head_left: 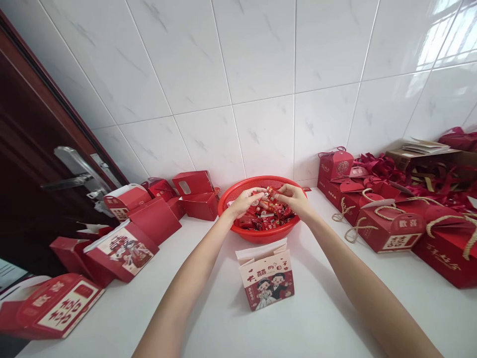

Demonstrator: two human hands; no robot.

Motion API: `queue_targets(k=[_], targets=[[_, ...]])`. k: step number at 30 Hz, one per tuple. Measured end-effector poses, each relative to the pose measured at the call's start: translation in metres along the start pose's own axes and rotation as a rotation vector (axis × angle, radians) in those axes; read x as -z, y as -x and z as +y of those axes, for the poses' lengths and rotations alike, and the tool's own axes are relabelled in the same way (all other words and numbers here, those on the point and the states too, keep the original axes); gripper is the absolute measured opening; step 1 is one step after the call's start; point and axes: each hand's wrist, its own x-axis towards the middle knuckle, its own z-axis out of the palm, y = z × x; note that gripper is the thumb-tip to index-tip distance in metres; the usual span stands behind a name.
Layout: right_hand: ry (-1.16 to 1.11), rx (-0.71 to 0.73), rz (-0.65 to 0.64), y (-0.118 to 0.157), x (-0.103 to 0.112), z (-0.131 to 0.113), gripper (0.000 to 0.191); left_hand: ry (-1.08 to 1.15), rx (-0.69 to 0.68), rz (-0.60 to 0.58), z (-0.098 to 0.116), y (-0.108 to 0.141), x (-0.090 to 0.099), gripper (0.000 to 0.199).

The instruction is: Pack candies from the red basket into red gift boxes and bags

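Note:
Both my hands are over a red plastic basket (261, 236) filled with red-wrapped candies (266, 221). On the basket's left side, my left hand (244, 203) has its fingers closed around a candy in a red wrapper, partly covered by the fingers. My right hand (296, 200) pinches a red-wrapped candy (274, 193) at the right side, close to the left fingertips. Between my forearms, in front of the basket, an upright gift box (267, 283) with a cartoon bride and groom has its top flaps open.
Open red boxes (154, 221) stand at the left, beside a dark door with a metal handle (80, 171). At the right are rope-handled red boxes (391, 226), ribbons (380, 166) and a cardboard box (439, 159). A tiled wall (261, 134) closes off the white table's (219, 318) back.

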Motion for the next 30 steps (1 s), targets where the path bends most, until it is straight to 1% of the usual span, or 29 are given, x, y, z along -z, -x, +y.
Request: queue_targets(k=[2,5,8,11,15,19,22,24,26,28,30], targets=[[-0.064,-0.046,0.053,0.002,0.000,-0.004,0.031,0.029,0.068,0.038,0.001,0.000,-0.001,0.043],[-0.154,-0.112,0.106,0.003,-0.002,-0.010,0.031,0.055,0.154,0.044,0.004,0.000,-0.001,0.041],[-0.274,-0.160,0.134,0.002,-0.004,-0.011,0.033,0.092,0.187,0.039,0.006,0.001,0.000,0.038],[-0.330,-0.195,0.120,0.002,-0.007,-0.009,0.036,0.132,0.181,0.033,0.006,0.000,0.000,0.037],[-0.286,-0.191,0.056,0.003,-0.009,-0.008,0.040,0.208,0.100,0.059,0.005,-0.003,-0.001,0.037],[-0.187,-0.145,-0.062,0.007,-0.013,-0.012,0.039,0.262,-0.078,0.040,0.007,0.000,-0.004,0.038],[-0.206,-0.128,-0.154,0.011,-0.019,-0.016,0.039,0.274,-0.196,0.019,0.009,0.008,-0.011,0.043],[-0.260,-0.124,-0.196,0.013,-0.023,-0.018,0.038,0.272,-0.243,0.017,0.009,0.015,-0.016,0.049],[-0.300,-0.101,-0.227,0.015,-0.025,-0.023,0.036,0.259,-0.256,0.011,0.010,0.024,-0.019,0.054],[-0.292,-0.050,-0.233,0.019,-0.024,-0.031,0.033,0.219,-0.246,0.021,0.014,0.038,-0.019,0.056],[-0.244,0.018,-0.212,0.023,-0.019,-0.043,0.029,0.151,-0.267,0.054,0.023,0.057,-0.015,0.056]])
